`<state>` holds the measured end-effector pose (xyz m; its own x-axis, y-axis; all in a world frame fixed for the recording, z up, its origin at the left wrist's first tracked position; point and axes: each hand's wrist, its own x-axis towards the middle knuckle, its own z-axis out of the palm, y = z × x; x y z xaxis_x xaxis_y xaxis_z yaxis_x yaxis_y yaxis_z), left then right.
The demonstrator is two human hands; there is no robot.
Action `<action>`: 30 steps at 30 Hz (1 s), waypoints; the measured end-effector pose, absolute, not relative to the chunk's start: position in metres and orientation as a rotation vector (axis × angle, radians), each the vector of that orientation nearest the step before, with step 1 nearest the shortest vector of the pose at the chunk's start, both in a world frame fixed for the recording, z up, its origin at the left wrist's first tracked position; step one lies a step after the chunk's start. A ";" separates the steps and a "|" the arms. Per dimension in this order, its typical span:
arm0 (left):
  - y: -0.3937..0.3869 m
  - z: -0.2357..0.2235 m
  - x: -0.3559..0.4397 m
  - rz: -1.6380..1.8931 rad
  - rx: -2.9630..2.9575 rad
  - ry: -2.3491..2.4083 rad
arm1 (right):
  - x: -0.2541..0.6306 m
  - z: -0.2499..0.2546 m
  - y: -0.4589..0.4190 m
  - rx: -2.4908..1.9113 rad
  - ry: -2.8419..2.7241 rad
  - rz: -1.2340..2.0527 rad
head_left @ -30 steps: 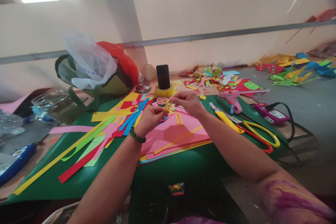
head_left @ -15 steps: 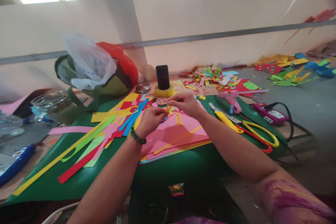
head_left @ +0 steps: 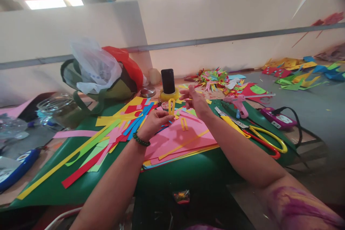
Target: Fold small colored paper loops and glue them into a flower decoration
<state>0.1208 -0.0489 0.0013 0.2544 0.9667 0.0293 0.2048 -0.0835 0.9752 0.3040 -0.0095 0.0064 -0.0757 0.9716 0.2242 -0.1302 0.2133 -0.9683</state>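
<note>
A narrow yellow paper strip bent into a loop (head_left: 171, 103) stands up from the fingertips of my left hand (head_left: 154, 125), which pinches its lower end. My right hand (head_left: 198, 103) is raised to the right of the loop, fingers apart, with nothing visible in it. Below both hands lies a stack of pink paper sheets (head_left: 172, 145). Another folded yellow strip (head_left: 184, 124) and a long thin yellow strip (head_left: 183, 144) rest on the top sheet. Behind the loop, a small round patterned disc (head_left: 165, 105) is partly hidden.
A phone (head_left: 168, 81) leans upright on a yellow tape roll (head_left: 172, 95). To the right lie a pink glue gun (head_left: 238, 103), a yellow cutter (head_left: 234, 124) and scissors (head_left: 269, 138). Coloured paper strips (head_left: 137, 120) spread leftward, before a green bag (head_left: 126, 88).
My right hand has let go near the yellow strip and moved up and right, its fingers opening. The loop now stands upright in my left hand.
</note>
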 end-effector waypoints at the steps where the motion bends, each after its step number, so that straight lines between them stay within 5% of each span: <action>1: -0.049 0.002 0.121 0.952 1.516 1.138 | 0.304 0.006 -0.009 -0.905 -1.296 1.168; 30: -0.049 0.000 0.122 1.027 1.497 1.110 | 0.287 -0.005 -0.020 -0.744 -1.673 1.189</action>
